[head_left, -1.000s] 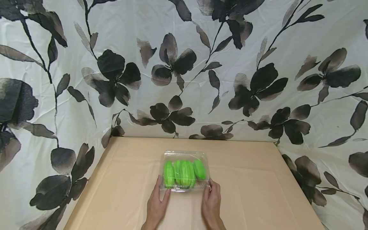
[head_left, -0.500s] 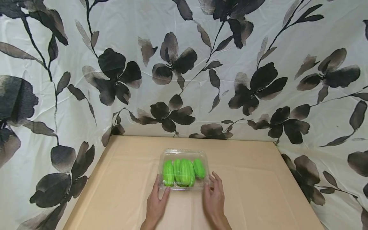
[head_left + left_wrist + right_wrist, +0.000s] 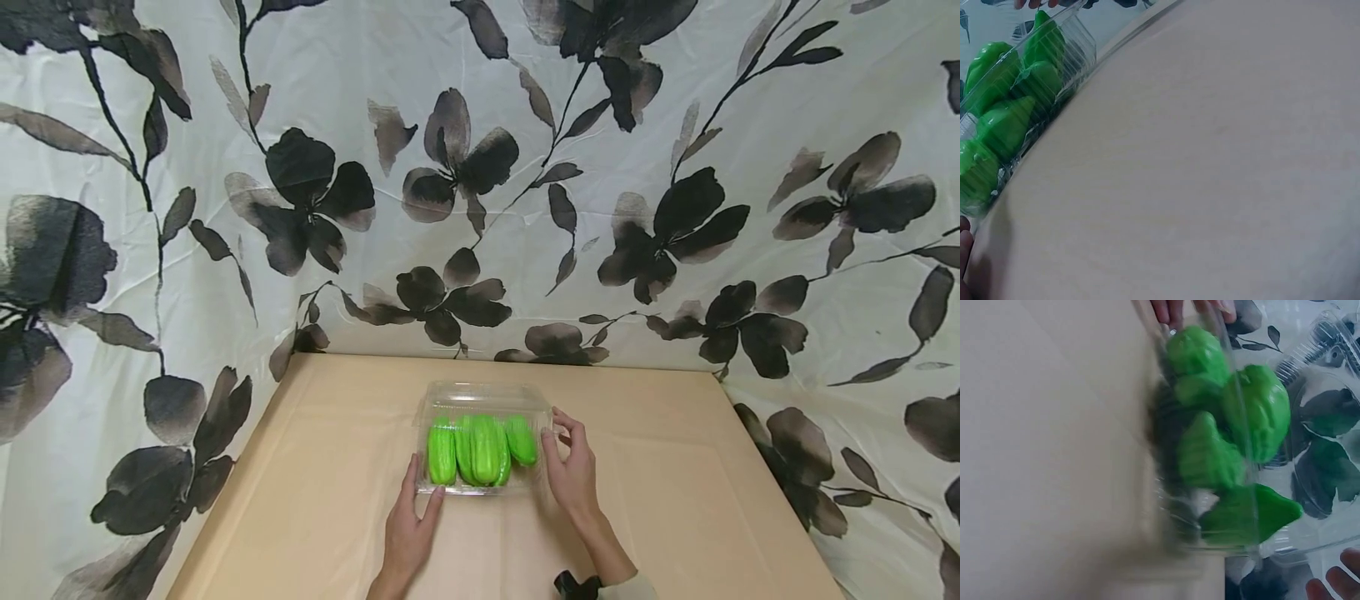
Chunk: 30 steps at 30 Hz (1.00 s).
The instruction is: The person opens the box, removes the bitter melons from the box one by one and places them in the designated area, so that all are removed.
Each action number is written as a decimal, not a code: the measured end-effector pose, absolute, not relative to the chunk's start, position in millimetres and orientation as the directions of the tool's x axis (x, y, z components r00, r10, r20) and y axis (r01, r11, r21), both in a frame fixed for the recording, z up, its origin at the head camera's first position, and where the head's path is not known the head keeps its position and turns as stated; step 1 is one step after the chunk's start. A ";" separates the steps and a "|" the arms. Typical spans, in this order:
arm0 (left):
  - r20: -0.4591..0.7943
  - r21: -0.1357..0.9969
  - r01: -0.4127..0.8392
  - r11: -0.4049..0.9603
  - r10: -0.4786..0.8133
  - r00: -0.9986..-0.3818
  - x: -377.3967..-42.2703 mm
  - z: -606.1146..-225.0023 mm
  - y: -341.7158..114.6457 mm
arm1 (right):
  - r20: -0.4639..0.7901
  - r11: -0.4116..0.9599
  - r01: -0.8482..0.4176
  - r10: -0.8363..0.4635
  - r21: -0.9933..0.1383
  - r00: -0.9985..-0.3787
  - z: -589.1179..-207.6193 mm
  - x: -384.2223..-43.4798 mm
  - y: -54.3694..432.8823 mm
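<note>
A clear plastic clamshell box (image 3: 450, 490) sits on the table with several glossy bright green, ridged, pointed vegetables (image 3: 484, 450) inside. Its clear lid (image 3: 1335, 469) shows raised in the right wrist view. At the box's front left corner, my left hand (image 3: 407, 533) grips, thumb at the front and fingers along the side. My right hand (image 3: 573, 479) is at the right side, thumb and bent fingers right at the lid's edge. In the right wrist view, fingertips (image 3: 1342, 575) show near the lid's corner. The left wrist view shows the vegetables through the box wall.
The box stands on a light tan table (image 3: 337, 433). Behind and beside the table hangs white cloth (image 3: 555, 275) with dark flower print. A black strap (image 3: 576, 586) and a pale sleeve (image 3: 630, 588) show at the right wrist.
My right hand has let go of the front right corner and moved up along the right side. The lid's far edge sits slightly higher. The left hand stays at its corner.
</note>
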<state>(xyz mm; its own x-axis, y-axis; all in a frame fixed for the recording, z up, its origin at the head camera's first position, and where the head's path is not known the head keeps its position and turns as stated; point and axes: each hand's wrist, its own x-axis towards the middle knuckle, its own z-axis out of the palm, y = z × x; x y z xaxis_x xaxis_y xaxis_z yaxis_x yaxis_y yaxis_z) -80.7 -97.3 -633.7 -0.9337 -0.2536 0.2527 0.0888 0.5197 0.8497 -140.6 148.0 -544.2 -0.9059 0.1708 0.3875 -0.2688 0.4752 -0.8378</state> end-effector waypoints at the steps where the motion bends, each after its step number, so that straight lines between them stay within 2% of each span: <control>1: 0.251 0.849 0.087 0.521 -0.253 -0.934 -81.0 -633.9 -97.2 | 0.378 0.471 -0.264 0.164 -0.842 -0.911 -542.1 -145.3 149.3; 7: 0.241 0.859 0.090 0.504 -0.244 -0.939 -81.1 -634.4 -97.2 | 0.276 0.489 -0.192 0.105 -0.851 -0.955 -538.1 -171.5 154.4; 15: 0.233 0.882 0.098 0.460 -0.246 -0.941 -80.5 -633.0 -98.5 | 0.120 0.470 -0.140 -0.073 -0.871 -0.990 -544.9 -196.1 156.4; 30: 0.222 0.895 0.089 0.437 -0.263 -0.939 -82.0 -634.2 -97.3 | 0.138 0.503 -0.198 -0.154 -0.842 -0.978 -552.0 -220.9 159.7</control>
